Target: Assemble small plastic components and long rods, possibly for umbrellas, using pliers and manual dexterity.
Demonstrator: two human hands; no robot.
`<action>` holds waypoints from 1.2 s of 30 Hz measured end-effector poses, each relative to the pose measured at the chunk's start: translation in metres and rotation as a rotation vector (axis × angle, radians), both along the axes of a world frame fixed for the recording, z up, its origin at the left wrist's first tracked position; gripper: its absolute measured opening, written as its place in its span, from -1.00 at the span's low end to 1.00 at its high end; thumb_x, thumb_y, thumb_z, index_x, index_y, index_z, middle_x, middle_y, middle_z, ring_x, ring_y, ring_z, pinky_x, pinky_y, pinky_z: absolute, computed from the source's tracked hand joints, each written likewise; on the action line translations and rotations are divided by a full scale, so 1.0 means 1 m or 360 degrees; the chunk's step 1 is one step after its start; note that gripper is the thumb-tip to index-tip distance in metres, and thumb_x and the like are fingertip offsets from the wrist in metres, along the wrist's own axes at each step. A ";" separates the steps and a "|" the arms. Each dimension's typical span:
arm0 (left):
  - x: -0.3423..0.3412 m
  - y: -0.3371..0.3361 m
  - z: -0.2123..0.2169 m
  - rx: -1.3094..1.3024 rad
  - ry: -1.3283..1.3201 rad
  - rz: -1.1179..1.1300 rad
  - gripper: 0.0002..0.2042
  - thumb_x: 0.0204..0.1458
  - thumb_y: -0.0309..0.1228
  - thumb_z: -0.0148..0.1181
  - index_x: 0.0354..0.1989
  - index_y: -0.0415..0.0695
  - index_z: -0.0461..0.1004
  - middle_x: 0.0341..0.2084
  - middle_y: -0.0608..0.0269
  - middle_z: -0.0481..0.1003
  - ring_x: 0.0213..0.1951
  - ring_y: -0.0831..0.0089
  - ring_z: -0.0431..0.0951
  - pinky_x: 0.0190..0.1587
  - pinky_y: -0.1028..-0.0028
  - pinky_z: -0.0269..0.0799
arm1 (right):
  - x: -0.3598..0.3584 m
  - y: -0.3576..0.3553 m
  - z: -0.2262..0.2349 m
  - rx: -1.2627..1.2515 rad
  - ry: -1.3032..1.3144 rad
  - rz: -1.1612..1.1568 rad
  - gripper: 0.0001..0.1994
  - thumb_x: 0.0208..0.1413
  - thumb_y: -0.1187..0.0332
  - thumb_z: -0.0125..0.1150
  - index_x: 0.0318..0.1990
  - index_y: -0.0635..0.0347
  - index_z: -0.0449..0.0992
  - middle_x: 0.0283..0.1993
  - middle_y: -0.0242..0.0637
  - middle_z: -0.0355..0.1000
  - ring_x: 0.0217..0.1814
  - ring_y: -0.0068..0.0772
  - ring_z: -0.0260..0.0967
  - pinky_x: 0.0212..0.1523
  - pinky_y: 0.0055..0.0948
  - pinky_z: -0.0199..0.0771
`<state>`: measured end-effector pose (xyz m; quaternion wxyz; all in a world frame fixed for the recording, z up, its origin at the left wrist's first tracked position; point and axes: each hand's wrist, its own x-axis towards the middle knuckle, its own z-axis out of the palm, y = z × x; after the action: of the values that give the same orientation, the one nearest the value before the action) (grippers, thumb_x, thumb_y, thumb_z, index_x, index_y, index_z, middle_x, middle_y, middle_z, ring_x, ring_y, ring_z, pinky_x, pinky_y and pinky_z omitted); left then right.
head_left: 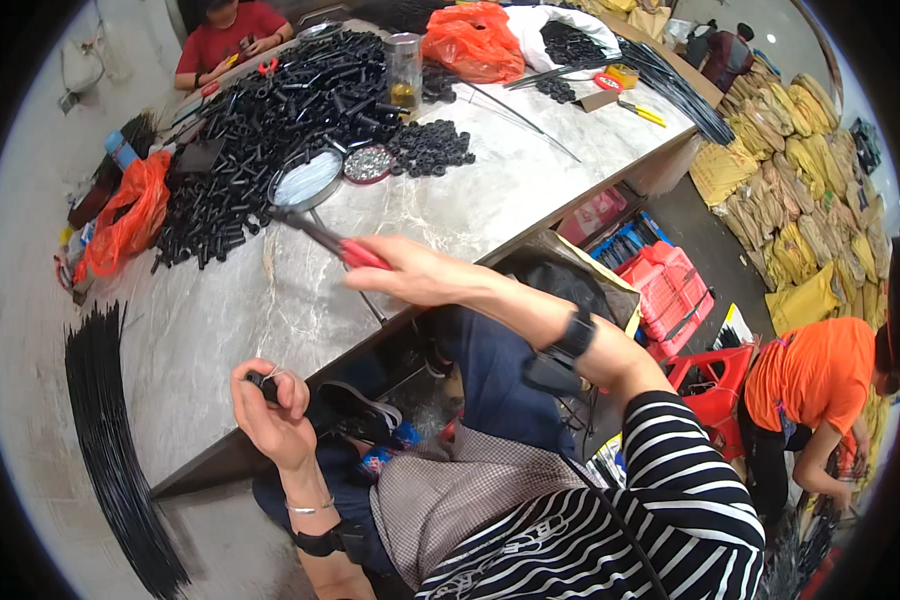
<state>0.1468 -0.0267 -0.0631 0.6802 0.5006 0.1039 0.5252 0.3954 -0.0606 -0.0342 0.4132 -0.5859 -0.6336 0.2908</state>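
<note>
Here, red-handled pliers [325,237] slant over the table [440,220], dark nose toward its far side.
Their long axis leaves the right hand [402,272], fingers clamped on the handles [363,256]; the left hand [277,418], at the table's near edge, has fingers curled round a small black piece [262,385]. Grey tabletop [240,325] stretches between both hands; black parts [300,105] crowd the table's far side.

- Place: workshop, small-parts work.
- Counter [450,205]: loose black parts [310,100] heaped in bulk; black rings [432,148] piled beside.
- Long black rods [110,430] bunched near counter's edge.
- Red-handled tool [315,232] in use.
- Sacks [805,175] stacked deep.
- Co-workers: one in red [232,45], one in orange [815,370].
</note>
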 end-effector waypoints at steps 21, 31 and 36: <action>0.040 -0.021 0.013 -0.0108 0.0569 0.0322 -0.43 0.26 -0.03 -0.30 -0.37 -0.32 0.48 -0.78 0.48 0.13 -0.74 0.76 0.00 -0.69 0.66 -0.12 | -0.027 -0.123 0.030 -0.0022 -0.0943 -0.0018 -0.55 -0.01 0.58 0.08 0.11 0.24 0.32 0.01 -0.07 0.34 0.00 -0.01 0.34 -0.05 -0.23 0.38; 0.041 -0.028 0.018 -0.0176 0.0552 0.0223 -0.43 0.26 -0.04 -0.28 -0.29 -0.37 0.50 -0.71 0.54 0.17 -0.72 0.80 0.02 -0.67 0.69 -0.12 | -0.029 -0.122 0.034 0.0032 -0.1059 -0.0058 -0.51 -0.04 0.58 0.10 0.13 0.24 0.31 -0.04 -0.03 0.32 -0.04 -0.03 0.33 -0.12 -0.20 0.38; 0.044 -0.033 0.024 -0.0139 0.0621 0.0282 -0.46 0.26 -0.07 -0.27 -0.32 -0.30 0.54 -0.65 0.48 0.21 -0.70 0.78 0.06 -0.67 0.70 -0.07 | -0.023 -0.128 0.037 0.0135 -0.1219 -0.0137 -0.55 -0.04 0.52 0.17 0.08 0.22 0.35 -0.16 -0.04 0.35 -0.15 -0.07 0.37 -0.27 -0.23 0.40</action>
<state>0.1905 -0.0595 -0.0388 0.6195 0.5517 0.2998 0.4710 0.3720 -0.1881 0.0028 0.1824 -0.6606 -0.7282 0.0069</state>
